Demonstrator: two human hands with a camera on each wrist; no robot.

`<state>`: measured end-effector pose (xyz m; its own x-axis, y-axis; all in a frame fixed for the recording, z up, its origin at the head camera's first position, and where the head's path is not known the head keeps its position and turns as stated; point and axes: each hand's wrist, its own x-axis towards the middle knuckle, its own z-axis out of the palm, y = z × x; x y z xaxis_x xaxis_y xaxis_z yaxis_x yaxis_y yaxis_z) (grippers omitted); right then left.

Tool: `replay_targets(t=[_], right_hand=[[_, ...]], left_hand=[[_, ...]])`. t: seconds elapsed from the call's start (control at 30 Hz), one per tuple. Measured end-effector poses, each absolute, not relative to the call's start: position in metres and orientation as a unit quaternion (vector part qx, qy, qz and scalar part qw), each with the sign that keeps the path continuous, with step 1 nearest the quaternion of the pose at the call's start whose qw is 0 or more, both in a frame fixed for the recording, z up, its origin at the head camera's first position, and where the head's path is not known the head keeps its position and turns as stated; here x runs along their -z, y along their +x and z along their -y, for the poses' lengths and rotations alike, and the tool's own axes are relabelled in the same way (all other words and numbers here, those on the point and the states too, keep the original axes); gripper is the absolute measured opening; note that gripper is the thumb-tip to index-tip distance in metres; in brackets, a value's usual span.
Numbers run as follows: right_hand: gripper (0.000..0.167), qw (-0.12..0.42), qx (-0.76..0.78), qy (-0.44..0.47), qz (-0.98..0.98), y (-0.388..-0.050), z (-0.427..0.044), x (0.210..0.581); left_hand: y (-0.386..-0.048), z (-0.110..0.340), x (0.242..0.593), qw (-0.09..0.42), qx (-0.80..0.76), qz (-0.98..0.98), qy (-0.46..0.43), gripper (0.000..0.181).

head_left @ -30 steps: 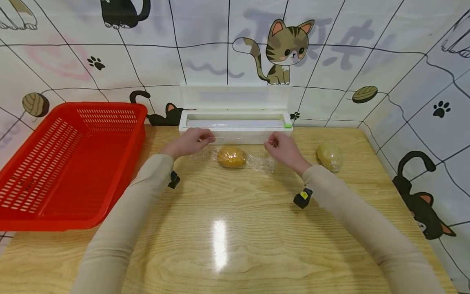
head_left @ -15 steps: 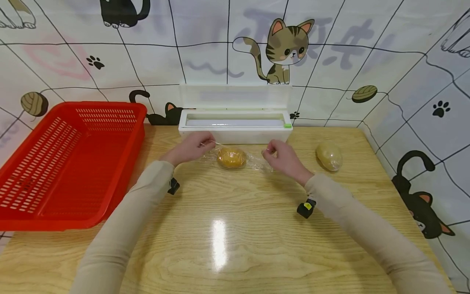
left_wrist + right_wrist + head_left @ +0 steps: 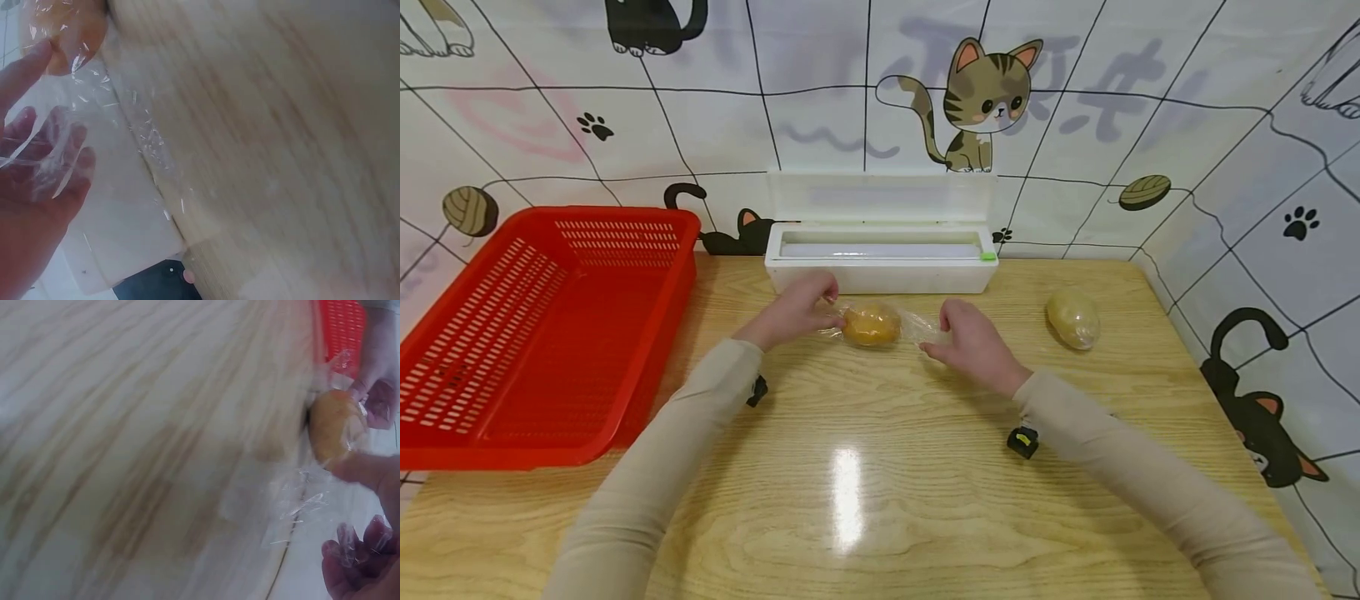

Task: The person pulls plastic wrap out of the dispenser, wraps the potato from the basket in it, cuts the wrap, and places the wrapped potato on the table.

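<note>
A yellow-orange oval, fruit-like item [image 3: 871, 325] lies on the table under clear cling film [image 3: 917, 327]. My left hand [image 3: 801, 308] is at its left side; in the left wrist view the thumb touches the wrapped item and film runs across the curled fingers [image 3: 78, 169]. On the other side my right hand [image 3: 973, 342] holds the film, its thumb pointing at the item and its fingers [image 3: 344, 565] curled in the film. Right behind stands a white cling film box [image 3: 880, 277] with its lid up and a roll inside.
A pale yellow, film-wrapped oval item [image 3: 1072, 318] sits at the right. To the left stands a red plastic basket [image 3: 658, 367]. A cat-patterned cloth [image 3: 820, 125] covers the walls behind and at the right of the wooden table [image 3: 880, 467].
Both hands have come down and toward me from the box front, drawing the film over the yellow-orange item. The thumbs have moved in closer to it. Box and basket have stayed put.
</note>
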<state>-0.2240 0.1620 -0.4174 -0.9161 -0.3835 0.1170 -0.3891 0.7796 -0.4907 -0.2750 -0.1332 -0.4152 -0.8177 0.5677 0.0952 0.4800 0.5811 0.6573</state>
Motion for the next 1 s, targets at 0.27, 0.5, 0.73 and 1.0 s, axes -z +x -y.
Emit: replay_targets(t=[0.27, 0.5, 0.73, 1.0], right_hand=[[0.031, 0.078, -0.159, 0.244, 0.953, -0.225, -0.163, 0.423], [0.016, 0.138, 0.001, 0.342, 0.930, -0.232, -0.169, 0.429], [0.013, 0.174, 0.146, 0.394, 0.890, -0.236, -0.166, 0.430], [0.008, 0.113, 0.154, 0.388, 0.901, -0.245, -0.170, 0.431]], left_hand=[[-0.274, 0.127, 0.416, 0.004, -0.290, -0.902, 0.320, 0.032], [-0.278, 0.122, 0.414, -0.036, -0.171, -0.922, 0.346, 0.029], [-0.275, 0.119, 0.408, -0.099, -0.042, -0.908, 0.406, 0.018], [-0.275, 0.125, 0.415, -0.140, 0.030, -0.890, 0.434, 0.018]])
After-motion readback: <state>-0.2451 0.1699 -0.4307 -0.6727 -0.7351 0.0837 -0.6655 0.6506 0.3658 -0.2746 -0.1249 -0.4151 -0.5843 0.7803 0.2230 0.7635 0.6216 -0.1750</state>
